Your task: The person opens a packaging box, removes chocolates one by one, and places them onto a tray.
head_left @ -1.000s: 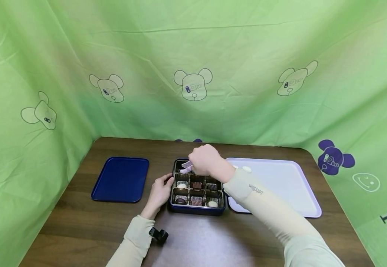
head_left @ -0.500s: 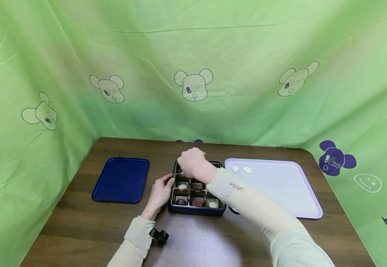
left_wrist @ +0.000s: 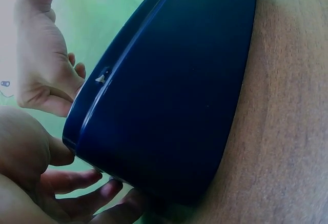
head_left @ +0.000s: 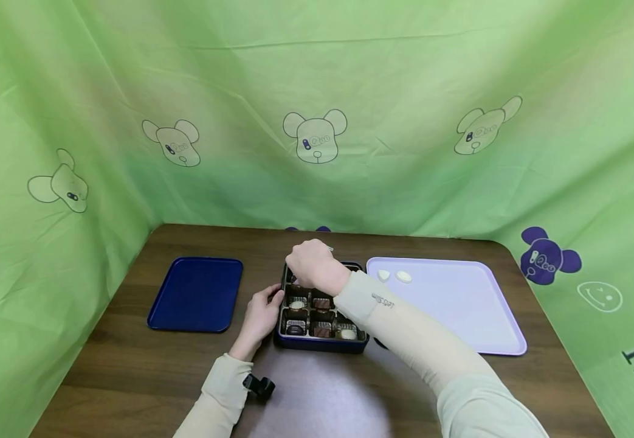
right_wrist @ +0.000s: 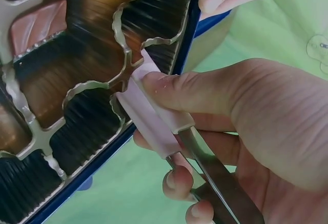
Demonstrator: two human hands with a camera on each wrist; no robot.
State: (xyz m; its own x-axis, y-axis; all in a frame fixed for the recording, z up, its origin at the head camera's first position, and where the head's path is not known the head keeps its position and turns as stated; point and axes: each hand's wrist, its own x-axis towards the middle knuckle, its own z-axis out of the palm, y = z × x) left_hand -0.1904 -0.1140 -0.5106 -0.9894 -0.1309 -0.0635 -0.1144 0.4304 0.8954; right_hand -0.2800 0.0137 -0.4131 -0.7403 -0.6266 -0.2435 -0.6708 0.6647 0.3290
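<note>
A dark blue box (head_left: 322, 345) with a divided insert holds several dark, brown and white chocolates, such as a white chocolate (head_left: 348, 334). My left hand (head_left: 261, 314) grips the box's left side, thumb at the rim and fingers along the outer wall (left_wrist: 164, 90). Over the back left compartments, my right hand (head_left: 312, 266) holds metal tongs (right_wrist: 154, 116) with pale lilac tips. In the right wrist view the tips lie close together at the dividers by the box edge. A pinkish-brown chocolate (right_wrist: 40, 26) sits in another compartment. Whether the tips pinch anything cannot be told.
On the right, a pale lilac tray (head_left: 459, 304) bears two white pieces (head_left: 403, 277) near its back left corner. A dark blue tray or lid (head_left: 196, 295) lies at left. Green printed cloth (head_left: 317, 194) hangs behind the wooden table (head_left: 109, 377).
My right hand has moved left with the tongs, over the box's back left corner, hiding the tips from the head view. The left hand stays on the box.
</note>
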